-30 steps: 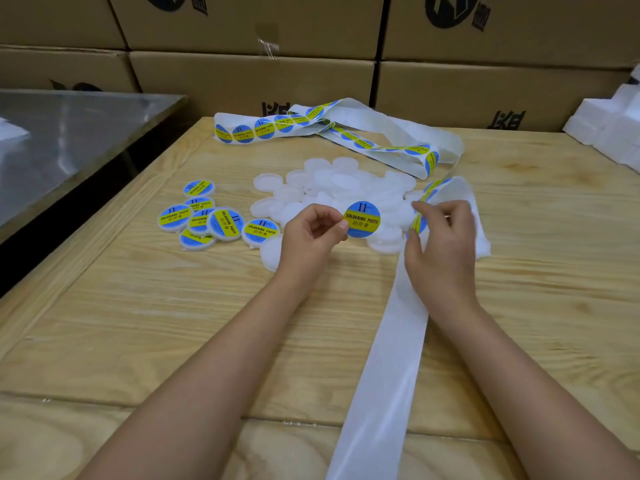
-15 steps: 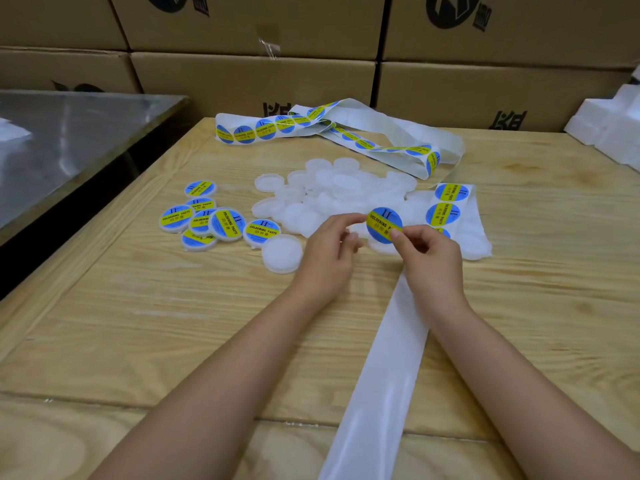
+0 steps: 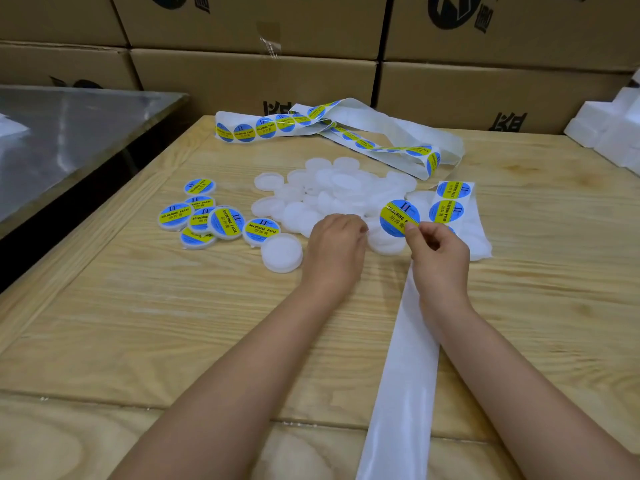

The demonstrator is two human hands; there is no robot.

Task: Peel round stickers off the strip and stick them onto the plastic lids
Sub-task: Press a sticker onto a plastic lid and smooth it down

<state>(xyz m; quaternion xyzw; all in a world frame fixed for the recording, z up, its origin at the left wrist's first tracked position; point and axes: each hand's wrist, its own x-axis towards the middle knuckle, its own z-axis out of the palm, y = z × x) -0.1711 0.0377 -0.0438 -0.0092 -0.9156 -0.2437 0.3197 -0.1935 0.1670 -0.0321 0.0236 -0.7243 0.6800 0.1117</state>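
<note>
While the right hand (image 3: 440,254) pinches one round sticker (image 3: 399,218) by its near edge between thumb and forefinger, the sticker hangs tilted over the near right edge of the pile of bare lids (image 3: 346,188). The left hand (image 3: 334,247) lies knuckles up, its fingers curled down at the pile's near edge; whether it grips a lid I cannot tell. The white strip (image 3: 398,393) runs from the near edge under the right wrist, carries two more stickers just right of the pile, and loops on the far side. One bare lid (image 3: 281,252) sits beside the left hand, near a cluster of labelled lids (image 3: 207,216). All rest on a wooden table (image 3: 138,306). A steel table (image 3: 69,133) stands to the left, cardboard boxes (image 3: 242,81) are stacked behind, and foam blocks (image 3: 616,123) sit at the far right.
</note>
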